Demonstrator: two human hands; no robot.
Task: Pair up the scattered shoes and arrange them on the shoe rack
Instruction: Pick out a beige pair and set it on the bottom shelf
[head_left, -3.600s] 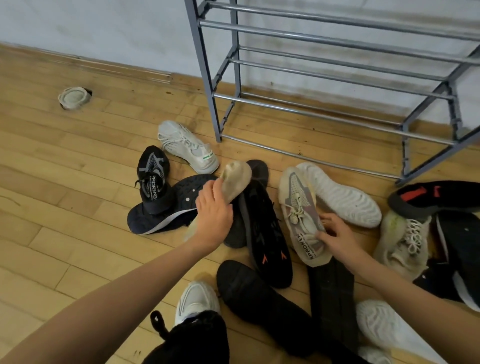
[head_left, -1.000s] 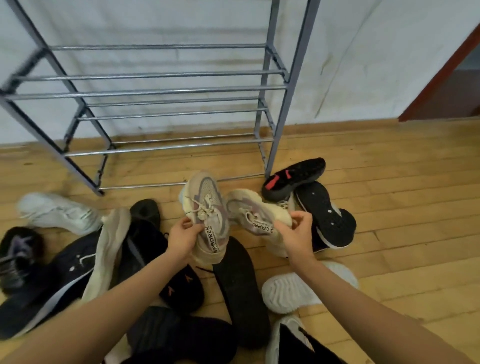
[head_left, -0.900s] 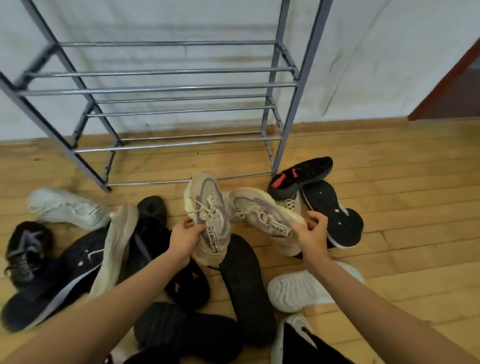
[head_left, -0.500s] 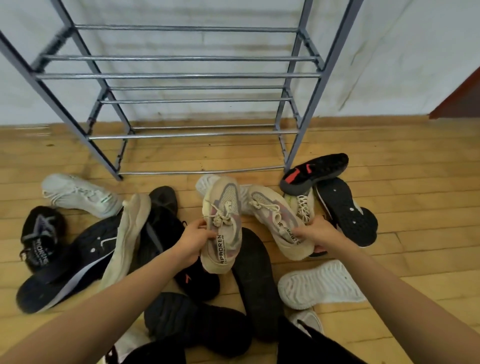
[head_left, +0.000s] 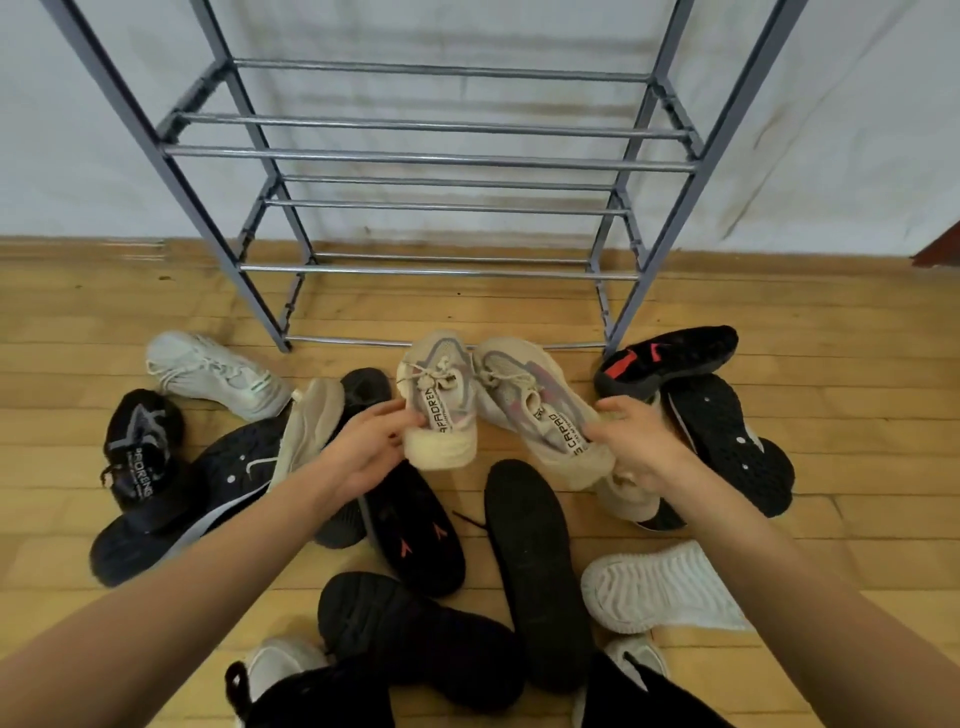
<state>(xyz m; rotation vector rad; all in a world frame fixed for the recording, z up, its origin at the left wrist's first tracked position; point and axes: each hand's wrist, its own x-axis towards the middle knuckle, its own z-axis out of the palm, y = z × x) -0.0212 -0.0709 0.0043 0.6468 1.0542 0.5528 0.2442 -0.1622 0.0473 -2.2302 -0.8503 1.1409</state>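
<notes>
Left hand grips one beige sneaker, right hand grips the matching sneaker, toes pointing up-frame toward the shoe rack at centre

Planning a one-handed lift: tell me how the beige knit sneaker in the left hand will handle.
Probably light: the left hand grips the beige sneaker by one side. Knit upper likely flexes; thick sole looks stiffer.

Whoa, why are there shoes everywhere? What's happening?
A person is pairing up shoes. The left hand grips one beige sneaker and the right hand holds its twin, side by side in front of the rack. No shoe is on the rack yet. The other shoes lie scattered on the floor.
</notes>
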